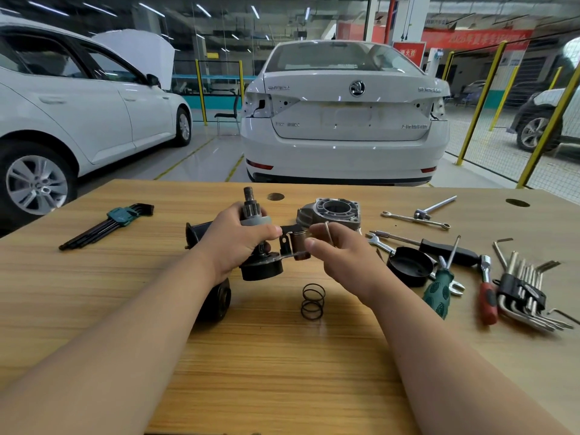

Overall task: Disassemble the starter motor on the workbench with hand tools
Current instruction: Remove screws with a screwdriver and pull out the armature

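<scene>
My left grip [238,243] wraps the starter's toothed steel shaft [252,206], held upright over the counter's middle, and my right grip [332,255] pinches the dull bronze plunger [299,241] beside it. A black coil spring [313,301] lies on the wood-grain counter [282,372], with a ribbed cast housing [332,213] behind and a glossy white car [345,114] beyond.

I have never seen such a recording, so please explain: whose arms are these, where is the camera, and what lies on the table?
There is no machine: one camera on a person's head looks down at two bare hands. The left hand grips the pinion shaft assembly of a starter motor; the right hand pinches a small metal cylinder on its black lever. On the wooden workbench lie a coil spring, an aluminium housing, a black cap, a green screwdriver and hex key sets.
</scene>
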`<state>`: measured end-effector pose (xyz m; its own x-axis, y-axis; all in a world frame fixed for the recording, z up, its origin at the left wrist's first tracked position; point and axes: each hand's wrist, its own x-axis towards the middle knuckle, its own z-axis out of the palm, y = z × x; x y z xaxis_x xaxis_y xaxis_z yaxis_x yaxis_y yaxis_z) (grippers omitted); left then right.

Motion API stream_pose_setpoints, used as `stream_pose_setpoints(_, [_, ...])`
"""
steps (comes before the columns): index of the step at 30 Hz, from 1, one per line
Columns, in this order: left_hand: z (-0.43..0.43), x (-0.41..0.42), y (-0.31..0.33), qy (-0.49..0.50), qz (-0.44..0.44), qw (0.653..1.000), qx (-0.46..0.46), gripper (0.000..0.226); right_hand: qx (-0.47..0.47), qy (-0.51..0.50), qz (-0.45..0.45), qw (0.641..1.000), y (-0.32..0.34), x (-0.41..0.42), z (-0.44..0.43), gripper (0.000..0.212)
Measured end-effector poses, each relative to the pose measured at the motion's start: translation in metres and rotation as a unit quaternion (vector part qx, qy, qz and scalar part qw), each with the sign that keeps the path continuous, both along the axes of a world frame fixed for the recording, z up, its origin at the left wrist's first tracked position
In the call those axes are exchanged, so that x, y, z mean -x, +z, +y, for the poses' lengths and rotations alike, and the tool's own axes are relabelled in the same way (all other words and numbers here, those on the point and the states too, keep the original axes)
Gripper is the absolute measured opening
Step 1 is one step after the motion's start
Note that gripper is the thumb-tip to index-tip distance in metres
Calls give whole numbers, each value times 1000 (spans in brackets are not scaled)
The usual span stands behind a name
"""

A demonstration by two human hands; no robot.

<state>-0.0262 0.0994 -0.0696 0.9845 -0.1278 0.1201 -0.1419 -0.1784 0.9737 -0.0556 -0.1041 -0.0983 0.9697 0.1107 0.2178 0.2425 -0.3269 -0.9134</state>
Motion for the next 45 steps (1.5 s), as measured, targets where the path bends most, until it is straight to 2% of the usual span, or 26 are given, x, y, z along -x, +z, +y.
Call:
stream_pose_setpoints(3, [0,3,0,-6,-24,999,-23,34,40,31,6,999,1,-2,-2,18])
stream_pose_setpoints(5, [-1,4,-1,-14,-40,998,-56,35,83,36,1,996,3,-4,-4,13])
stream_pose_setpoints(8, [-2,6,0,-19,-46,995,-83,36,118,26,-3,993,6,-7,-3,15])
stream_pose_setpoints(16, [-3,8,1,-57,-20,993,-106,36,126,-18,-42,991,2,-8,1,19])
stream_pose_setpoints(20, [-5,7,1,-83,3,989,-126,29,200,-28,-79,976,-1,-4,0,20])
stream_pose_setpoints(23, [-6,5,1,-76,11,987,-141,25,227,-12,-59,972,0,-6,2,23])
stream_pose_setpoints(28, [-10,4,-1,-40,26,992,-115,24,211,18,-50,976,1,-4,11,30])
stream_pose_setpoints(31, [-10,3,-2,-36,28,994,-101,23,204,27,-68,976,2,0,16,24])
stream_pose_setpoints(39, [-9,2,-4,-23,34,997,-62,21,138,-3,-90,986,4,5,8,23])
stream_pose_setpoints(45, [-11,6,-3,-6,27,996,-81,20,137,-17,-88,987,5,3,8,23])
